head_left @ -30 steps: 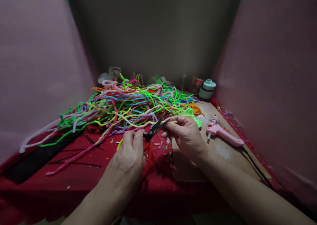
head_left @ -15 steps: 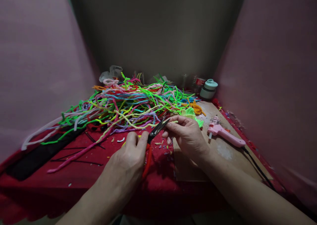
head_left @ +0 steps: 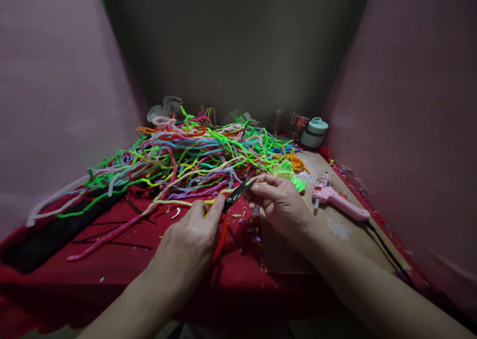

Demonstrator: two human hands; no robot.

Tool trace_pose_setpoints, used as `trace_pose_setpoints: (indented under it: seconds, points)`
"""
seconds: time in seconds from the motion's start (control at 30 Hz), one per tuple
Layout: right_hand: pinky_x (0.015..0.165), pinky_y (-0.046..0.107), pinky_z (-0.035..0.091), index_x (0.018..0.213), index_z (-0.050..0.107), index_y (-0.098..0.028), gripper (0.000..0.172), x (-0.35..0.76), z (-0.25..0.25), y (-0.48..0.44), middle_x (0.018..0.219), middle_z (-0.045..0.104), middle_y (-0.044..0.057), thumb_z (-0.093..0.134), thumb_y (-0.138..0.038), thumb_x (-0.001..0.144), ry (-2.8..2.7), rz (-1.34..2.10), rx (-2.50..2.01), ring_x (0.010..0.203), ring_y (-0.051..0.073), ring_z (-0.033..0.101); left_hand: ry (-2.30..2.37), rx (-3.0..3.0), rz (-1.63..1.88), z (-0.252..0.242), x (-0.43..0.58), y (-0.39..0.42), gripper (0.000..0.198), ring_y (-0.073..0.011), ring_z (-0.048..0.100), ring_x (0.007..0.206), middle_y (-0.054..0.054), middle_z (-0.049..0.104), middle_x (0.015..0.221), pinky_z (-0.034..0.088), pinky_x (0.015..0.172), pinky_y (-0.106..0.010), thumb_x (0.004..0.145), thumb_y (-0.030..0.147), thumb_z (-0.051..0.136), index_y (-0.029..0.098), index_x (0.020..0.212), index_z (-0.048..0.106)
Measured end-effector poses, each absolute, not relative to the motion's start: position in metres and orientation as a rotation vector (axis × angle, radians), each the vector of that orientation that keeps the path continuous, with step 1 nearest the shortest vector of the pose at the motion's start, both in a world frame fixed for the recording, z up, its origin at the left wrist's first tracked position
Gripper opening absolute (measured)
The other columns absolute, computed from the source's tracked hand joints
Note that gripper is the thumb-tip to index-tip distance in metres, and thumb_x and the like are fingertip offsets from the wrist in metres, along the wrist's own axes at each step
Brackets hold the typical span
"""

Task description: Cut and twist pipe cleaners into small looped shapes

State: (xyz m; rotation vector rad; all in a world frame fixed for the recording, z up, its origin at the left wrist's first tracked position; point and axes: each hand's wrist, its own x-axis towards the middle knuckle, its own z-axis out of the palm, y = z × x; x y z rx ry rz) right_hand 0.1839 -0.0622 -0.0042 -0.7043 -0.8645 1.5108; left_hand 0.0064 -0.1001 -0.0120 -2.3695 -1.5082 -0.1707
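Observation:
My left hand (head_left: 188, 242) is closed around red-handled scissors (head_left: 231, 205) whose black blades point up and right. My right hand (head_left: 281, 202) pinches the end of a pale yellow pipe cleaner (head_left: 179, 202) right at the blade tips. That pipe cleaner runs left from my fingers across the red cloth. Behind both hands lies a big tangle of coloured pipe cleaners (head_left: 194, 152) in green, pink, blue, yellow and purple.
A pink glue gun (head_left: 339, 202) with a black cord lies on a brown board (head_left: 335, 229) at the right. A pale green jar (head_left: 314, 132) stands at the back right. A black strip (head_left: 55, 232) lies at the left. Small offcuts litter the red tablecloth (head_left: 122, 269).
My left hand has shifted slightly down and left with the scissors. A yellow pipe cleaner now lies stretched across the cloth by my left hand. My right hand has barely moved.

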Motion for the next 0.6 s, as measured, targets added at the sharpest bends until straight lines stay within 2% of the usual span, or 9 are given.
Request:
trace_pose_setpoints:
  seconds: [0.13,0.27,0.6]
  points:
    - [0.045,0.02,0.047,0.059,0.055,-0.015,0.014,0.183,-0.005,-0.062,0.065,0.065,0.002,0.069,-0.014,0.06,-0.873,1.511,-0.656,0.054,0.011,0.06,-1.413,-2.399,-0.25,-0.017,0.006,-0.098,0.048,-0.0182,0.062,0.071,-0.011,0.06,0.09,0.052,0.057,-0.027,0.082,0.011,0.038,0.011,0.13,0.04]
    - [0.049,0.024,0.052,0.061,0.052,-0.017,0.017,0.184,-0.005,-0.061,0.058,0.064,-0.001,0.069,-0.016,0.061,-0.876,1.516,-0.668,0.051,0.013,0.062,-1.363,-2.411,-0.278,-0.021,0.006,-0.096,0.049,-0.0196,0.063,0.076,-0.014,0.061,0.097,0.054,0.063,-0.03,0.08,0.006,0.037,0.007,0.129,0.041]
    - [0.057,0.031,0.056,0.059,0.051,-0.017,0.022,0.183,-0.005,-0.061,0.06,0.068,0.0,0.073,-0.018,0.058,-0.866,1.51,-0.669,0.051,0.014,0.064,-1.312,-2.473,-0.331,-0.023,0.004,-0.095,0.047,-0.0203,0.062,0.083,-0.016,0.061,0.099,0.054,0.075,-0.033,0.08,0.003,0.035,0.004,0.126,0.044]
